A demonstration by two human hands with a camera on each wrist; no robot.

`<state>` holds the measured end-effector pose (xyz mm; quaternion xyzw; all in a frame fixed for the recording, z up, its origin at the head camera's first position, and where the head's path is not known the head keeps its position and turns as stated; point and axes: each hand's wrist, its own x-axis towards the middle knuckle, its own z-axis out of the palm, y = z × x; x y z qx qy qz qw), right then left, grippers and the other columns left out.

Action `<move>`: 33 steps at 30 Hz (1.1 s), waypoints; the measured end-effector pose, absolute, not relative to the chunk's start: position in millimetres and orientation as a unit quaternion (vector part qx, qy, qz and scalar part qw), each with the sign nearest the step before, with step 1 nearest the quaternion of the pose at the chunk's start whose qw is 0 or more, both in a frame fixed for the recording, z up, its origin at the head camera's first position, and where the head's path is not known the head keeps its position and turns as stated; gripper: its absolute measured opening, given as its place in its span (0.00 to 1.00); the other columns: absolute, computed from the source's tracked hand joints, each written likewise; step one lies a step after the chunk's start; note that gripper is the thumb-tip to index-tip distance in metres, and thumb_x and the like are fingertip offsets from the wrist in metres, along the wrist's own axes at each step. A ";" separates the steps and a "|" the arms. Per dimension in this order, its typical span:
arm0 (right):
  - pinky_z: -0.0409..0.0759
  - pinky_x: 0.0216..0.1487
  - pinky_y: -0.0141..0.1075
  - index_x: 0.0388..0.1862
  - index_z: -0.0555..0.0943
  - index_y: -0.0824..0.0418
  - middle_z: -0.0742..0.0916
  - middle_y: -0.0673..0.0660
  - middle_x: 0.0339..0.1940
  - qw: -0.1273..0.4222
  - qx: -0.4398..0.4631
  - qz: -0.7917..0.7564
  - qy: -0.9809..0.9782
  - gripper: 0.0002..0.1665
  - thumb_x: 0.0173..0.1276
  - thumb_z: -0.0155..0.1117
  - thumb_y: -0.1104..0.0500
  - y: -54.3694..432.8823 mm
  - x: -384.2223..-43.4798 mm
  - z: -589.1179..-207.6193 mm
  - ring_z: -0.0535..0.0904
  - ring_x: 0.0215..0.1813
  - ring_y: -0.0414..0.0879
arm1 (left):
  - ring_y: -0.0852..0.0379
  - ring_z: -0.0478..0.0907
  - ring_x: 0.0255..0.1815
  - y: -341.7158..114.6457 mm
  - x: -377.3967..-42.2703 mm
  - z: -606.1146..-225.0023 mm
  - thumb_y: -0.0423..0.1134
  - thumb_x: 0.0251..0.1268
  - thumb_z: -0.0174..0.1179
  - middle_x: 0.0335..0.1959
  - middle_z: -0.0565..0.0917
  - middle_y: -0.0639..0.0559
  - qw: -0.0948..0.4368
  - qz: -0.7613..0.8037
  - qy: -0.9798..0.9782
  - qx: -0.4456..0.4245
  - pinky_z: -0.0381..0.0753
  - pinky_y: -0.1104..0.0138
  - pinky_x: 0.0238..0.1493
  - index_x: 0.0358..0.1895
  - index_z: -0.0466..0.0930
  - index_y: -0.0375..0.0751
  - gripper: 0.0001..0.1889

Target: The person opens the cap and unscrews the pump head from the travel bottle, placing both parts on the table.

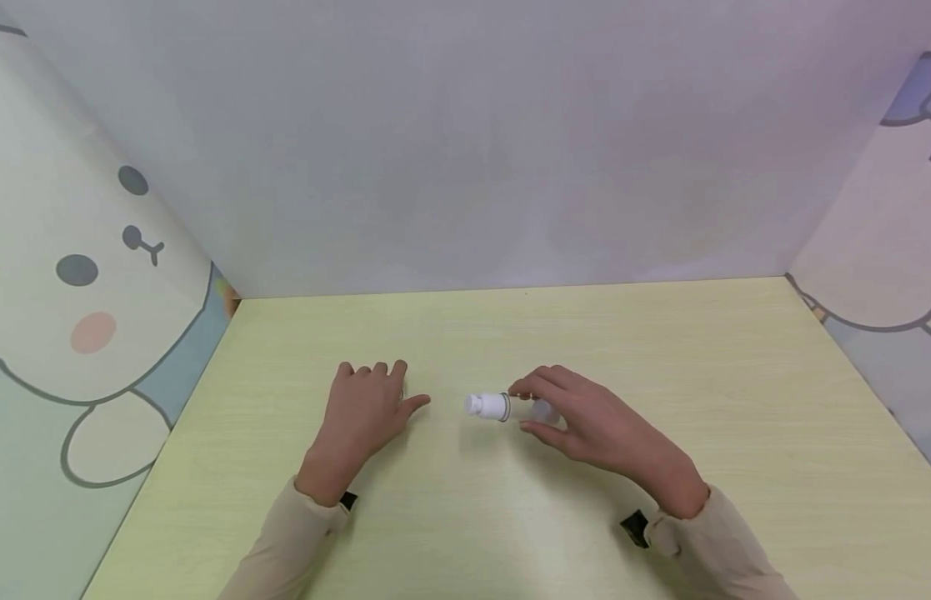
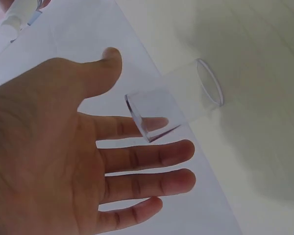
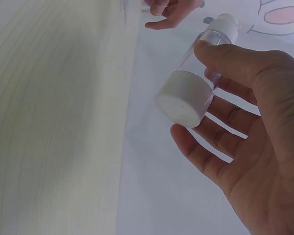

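Pale yellow-green wood grain covers the table [image 1: 660, 358], which is walled in by a plain grey-white panel at the back and by side panels printed with a cartoon bear [image 1: 82, 275] on the left and part of another cartoon figure on the right. No brand, label or readable writing shows on anything in view. Near the middle of the table lies a small pump bottle [image 1: 503, 407], on its side, with its white pump head pointing toward the left hand and its clear body running back under the right hand. The right hand [image 1: 593, 425] reaches in from the lower right, wrist in a beige sleeve [image 1: 728, 542]; its thumb and fingers are curled about the bottle's body. The right wrist view shows the thumb pressing on the clear body just above the white round base while the other fingers lie loosely beneath it, so the hold is a light pinch. The left hand [image 1: 367, 408] rests palm down on the table, well apart from the bottle, with fingers straight and thumb out to the side, gripping nothing. In the left wrist view a clear cylindrical cap [image 2: 174, 100] lies on its side on the table just beyond the spread fingers [image 2: 152, 154]; whether they touch it cannot be told.
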<state>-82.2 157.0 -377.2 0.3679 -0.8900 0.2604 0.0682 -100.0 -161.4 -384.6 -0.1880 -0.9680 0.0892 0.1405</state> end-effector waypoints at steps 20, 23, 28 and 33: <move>0.83 0.45 0.34 0.58 0.81 0.51 0.85 0.46 0.50 0.068 0.366 0.260 -0.891 0.23 0.66 0.78 0.55 155.9 -81.6 -375.8 0.79 0.45 0.38 | 0.51 0.71 0.18 -156.9 -101.7 -379.2 0.56 0.70 0.66 0.19 0.70 0.52 0.259 0.040 -0.943 -0.206 0.73 0.57 0.32 0.32 0.75 0.41 0.21; 0.83 0.46 0.34 0.58 0.81 0.51 0.86 0.46 0.50 0.070 0.367 0.260 -0.890 0.23 0.66 0.78 0.55 155.5 -81.7 -376.3 0.79 0.45 0.38 | 0.52 0.71 0.20 -154.2 -100.5 -378.7 0.55 0.71 0.66 0.21 0.73 0.52 0.270 0.022 -0.937 -0.219 0.75 0.56 0.33 0.34 0.79 0.43 0.18; 0.83 0.46 0.34 0.58 0.82 0.50 0.85 0.45 0.50 0.074 0.370 0.258 -0.890 0.23 0.66 0.78 0.54 155.5 -82.1 -377.4 0.79 0.46 0.38 | 0.51 0.79 0.24 -147.7 -97.6 -376.0 0.53 0.70 0.66 0.27 0.83 0.52 0.294 -0.019 -0.923 -0.246 0.79 0.56 0.32 0.40 0.84 0.45 0.14; 0.83 0.47 0.35 0.58 0.81 0.50 0.86 0.46 0.51 0.072 0.367 0.255 -0.892 0.23 0.66 0.78 0.54 155.4 -82.5 -377.5 0.79 0.46 0.37 | 0.49 0.86 0.31 -140.9 -96.9 -374.0 0.52 0.69 0.67 0.34 0.89 0.52 0.299 -0.057 -0.917 -0.258 0.82 0.57 0.33 0.44 0.86 0.47 0.13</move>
